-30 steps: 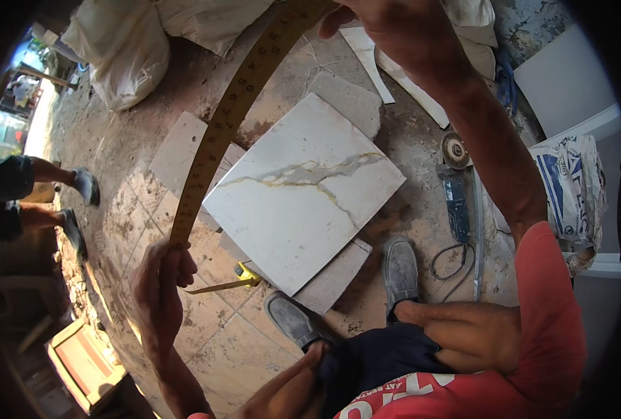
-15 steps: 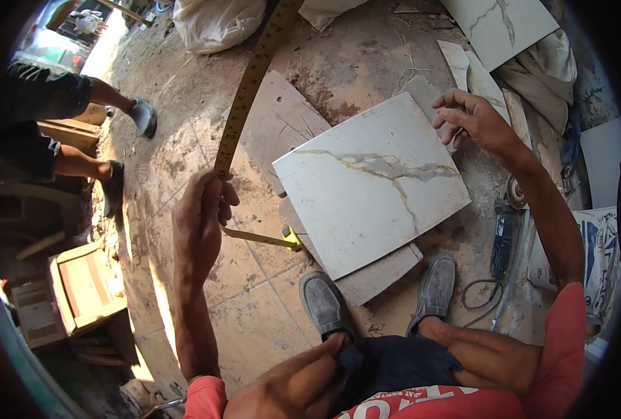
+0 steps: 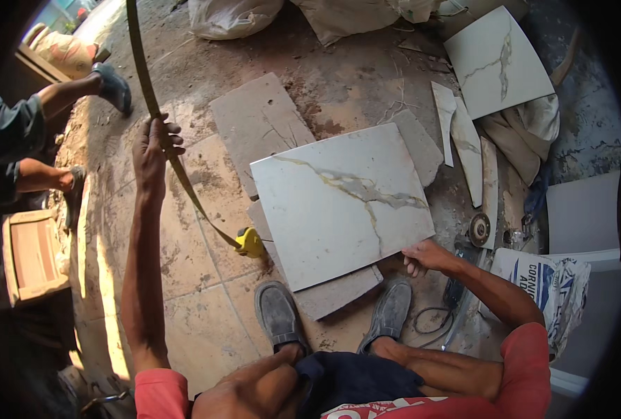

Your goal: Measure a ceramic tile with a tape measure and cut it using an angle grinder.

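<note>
My left hand (image 3: 155,148) is raised at the left, its fingers closed around the yellow blade of a tape measure. The blade (image 3: 185,183) runs up past the hand and bows down to the yellow and black tape case (image 3: 249,242) on the floor. A white tile (image 3: 345,202) with grey and gold veins lies at an angle in front of my feet, on top of grey-brown slabs (image 3: 261,115). At the tile's near right edge is my right hand (image 3: 425,256), fingers curled in and seeming to pinch that edge; the fingertips are partly hidden.
An angle grinder (image 3: 479,229) with its cord lies at the right, near a paper sack (image 3: 527,279). Tile offcuts (image 3: 466,146) and another veined tile (image 3: 502,66) are at the far right. Another person's legs (image 3: 52,174) show at the left, near a wooden frame (image 3: 34,258).
My right hand has come down from beyond the tile's far right side to its near edge, fingers curling. The left hand has moved left and away, and the blade now bows. The view has shifted.
</note>
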Available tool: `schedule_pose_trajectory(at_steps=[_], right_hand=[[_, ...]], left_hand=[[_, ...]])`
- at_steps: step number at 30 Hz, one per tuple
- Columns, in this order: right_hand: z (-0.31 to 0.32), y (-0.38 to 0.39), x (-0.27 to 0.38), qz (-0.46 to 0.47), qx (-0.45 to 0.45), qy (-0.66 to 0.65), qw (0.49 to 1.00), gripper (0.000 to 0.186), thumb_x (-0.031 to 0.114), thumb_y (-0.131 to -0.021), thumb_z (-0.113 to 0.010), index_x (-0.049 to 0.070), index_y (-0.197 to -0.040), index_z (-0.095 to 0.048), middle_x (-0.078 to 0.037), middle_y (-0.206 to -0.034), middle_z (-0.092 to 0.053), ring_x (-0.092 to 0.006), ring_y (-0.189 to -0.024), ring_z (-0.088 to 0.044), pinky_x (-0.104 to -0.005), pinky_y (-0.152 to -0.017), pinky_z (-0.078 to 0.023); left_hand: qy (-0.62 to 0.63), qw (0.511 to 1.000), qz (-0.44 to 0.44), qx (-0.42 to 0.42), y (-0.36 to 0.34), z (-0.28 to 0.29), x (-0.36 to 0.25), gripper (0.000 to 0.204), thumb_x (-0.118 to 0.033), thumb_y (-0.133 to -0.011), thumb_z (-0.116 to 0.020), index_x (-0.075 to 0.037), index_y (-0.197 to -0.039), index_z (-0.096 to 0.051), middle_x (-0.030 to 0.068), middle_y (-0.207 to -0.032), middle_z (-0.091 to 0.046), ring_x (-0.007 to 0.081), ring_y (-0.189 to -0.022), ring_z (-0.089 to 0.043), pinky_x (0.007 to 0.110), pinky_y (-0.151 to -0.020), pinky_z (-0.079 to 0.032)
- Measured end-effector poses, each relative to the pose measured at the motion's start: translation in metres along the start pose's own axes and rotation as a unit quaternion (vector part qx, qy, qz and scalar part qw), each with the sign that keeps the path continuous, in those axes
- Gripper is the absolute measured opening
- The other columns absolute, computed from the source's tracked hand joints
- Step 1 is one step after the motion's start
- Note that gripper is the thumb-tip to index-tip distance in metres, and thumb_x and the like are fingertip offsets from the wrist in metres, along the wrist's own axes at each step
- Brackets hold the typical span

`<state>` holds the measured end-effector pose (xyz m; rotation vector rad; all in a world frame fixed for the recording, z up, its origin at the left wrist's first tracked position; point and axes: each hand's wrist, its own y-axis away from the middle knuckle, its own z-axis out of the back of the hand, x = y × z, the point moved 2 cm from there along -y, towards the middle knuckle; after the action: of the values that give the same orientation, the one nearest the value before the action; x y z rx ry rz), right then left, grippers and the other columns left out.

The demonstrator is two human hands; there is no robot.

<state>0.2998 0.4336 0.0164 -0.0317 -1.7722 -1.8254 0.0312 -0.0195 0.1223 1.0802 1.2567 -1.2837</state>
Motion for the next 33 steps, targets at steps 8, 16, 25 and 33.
schedule_pose_trajectory(at_steps=[8, 16, 25, 33], right_hand=[[-0.006, 0.046, -0.023, 0.068, -0.011, 0.075, 0.995, 0.034, 0.034, -0.091, -0.049, 0.001, -0.087, -0.055, -0.005, -0.072, -0.061, -0.0116, -0.060, -0.058, -0.0234, -0.050, -0.045], [-0.019, 0.039, -0.042, 0.109, -0.108, -0.152, 0.976, 0.033, 0.032, -0.091, -0.051, -0.001, -0.093, -0.053, -0.008, -0.078, -0.059, -0.0146, -0.066, -0.058, -0.0272, -0.059, -0.048], [-0.065, -0.044, -0.041, 0.156, -0.176, -0.527, 0.817, 0.038, 0.033, -0.088, -0.056, 0.004, -0.110, -0.048, -0.007, -0.097, -0.057, -0.0190, -0.086, -0.058, -0.0309, -0.069, -0.049], [-0.062, -0.058, -0.034, 0.152, -0.092, -0.598, 0.781, 0.037, 0.030, -0.085, -0.061, 0.008, -0.113, -0.051, -0.004, -0.104, -0.059, -0.0151, -0.083, -0.057, -0.0320, -0.074, -0.047]], left_hand=[[-0.026, 0.998, 0.051, -0.003, -0.034, 0.006, 0.071, 0.032, -0.034, -0.093, -0.048, -0.007, -0.110, -0.053, 0.0027, -0.085, -0.058, 0.0097, -0.073, -0.057, 0.025, -0.062, -0.047], [-0.111, 0.979, 0.164, 0.054, -0.023, -0.013, 0.127, 0.039, -0.036, -0.089, -0.054, -0.006, -0.114, -0.053, 0.0067, -0.093, -0.058, 0.0148, -0.080, -0.058, 0.029, -0.066, -0.048], [-0.157, 0.974, 0.138, 0.092, -0.031, -0.020, 0.172, 0.033, -0.020, -0.089, -0.054, 0.002, -0.114, -0.052, 0.0087, -0.092, -0.059, 0.0164, -0.077, -0.059, 0.029, -0.063, -0.048], [-0.222, 0.958, 0.118, 0.138, -0.029, -0.025, 0.172, 0.031, -0.014, -0.086, -0.057, 0.002, -0.113, -0.052, 0.0100, -0.094, -0.060, 0.0188, -0.079, -0.058, 0.029, -0.064, -0.049]])
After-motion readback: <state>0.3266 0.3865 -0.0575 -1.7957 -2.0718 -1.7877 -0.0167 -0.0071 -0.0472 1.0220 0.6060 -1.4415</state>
